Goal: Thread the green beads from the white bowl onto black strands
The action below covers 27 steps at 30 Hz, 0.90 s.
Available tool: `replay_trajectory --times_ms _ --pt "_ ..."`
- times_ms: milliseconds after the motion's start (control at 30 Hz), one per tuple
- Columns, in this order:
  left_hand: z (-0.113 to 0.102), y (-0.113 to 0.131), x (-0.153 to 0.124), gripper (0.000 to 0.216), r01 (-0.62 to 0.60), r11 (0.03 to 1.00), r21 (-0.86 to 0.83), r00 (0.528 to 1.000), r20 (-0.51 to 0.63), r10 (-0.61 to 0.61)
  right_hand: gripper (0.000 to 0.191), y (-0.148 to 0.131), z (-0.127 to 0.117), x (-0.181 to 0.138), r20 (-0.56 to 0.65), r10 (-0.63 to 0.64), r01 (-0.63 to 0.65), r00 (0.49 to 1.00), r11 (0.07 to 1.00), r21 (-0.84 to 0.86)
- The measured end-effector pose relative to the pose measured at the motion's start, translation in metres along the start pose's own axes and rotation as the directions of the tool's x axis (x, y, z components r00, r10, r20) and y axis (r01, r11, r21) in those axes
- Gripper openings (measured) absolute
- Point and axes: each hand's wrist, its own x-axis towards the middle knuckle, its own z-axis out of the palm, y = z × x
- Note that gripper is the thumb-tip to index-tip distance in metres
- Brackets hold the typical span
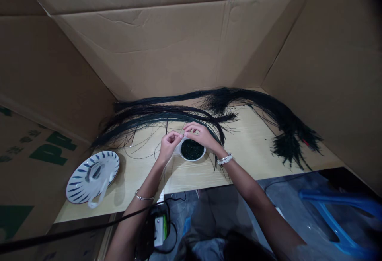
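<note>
Thumb and forefinger of my left hand are pinched together just above the left rim of a small white bowl. My right hand pinches right beside it, over the bowl's far side, and the fingertips of both hands nearly meet. Whatever they hold is too fine to make out; thin dark strands run close by. Small dark pieces, perhaps beads, fill the bowl. Behind my hands lies a long bundle of dark strands, curving down to the right of the bowl.
Another dark bundle stretches along the back to frayed ends at right. At left, a patterned plate holds a clear plastic bag. Cardboard walls enclose the table. A black cable crosses the lower left; a blue stool stands lower right.
</note>
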Motion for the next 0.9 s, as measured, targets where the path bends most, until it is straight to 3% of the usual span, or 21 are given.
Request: replay_trajectory --times_ms 200,467,900 --pt "-0.001 -0.002 0.000 0.042 -0.014 1.000 0.025 1.000 -0.006 0.014 0.018 -0.002 -0.002 0.001 -0.024 0.054 -0.052 0.998 0.996 0.069" --pt "-0.001 -0.004 0.000 0.042 -0.030 0.999 0.028 1.000 0.005 0.030 0.015 -0.006 -0.001 0.000 0.002 -0.007 0.007 1.000 0.998 0.057" --pt "-0.004 -0.011 0.002 0.030 0.050 0.991 -0.124 0.991 0.126 -0.035 0.019 -0.005 -0.004 0.001 -0.039 0.008 -0.005 0.999 0.998 0.056"
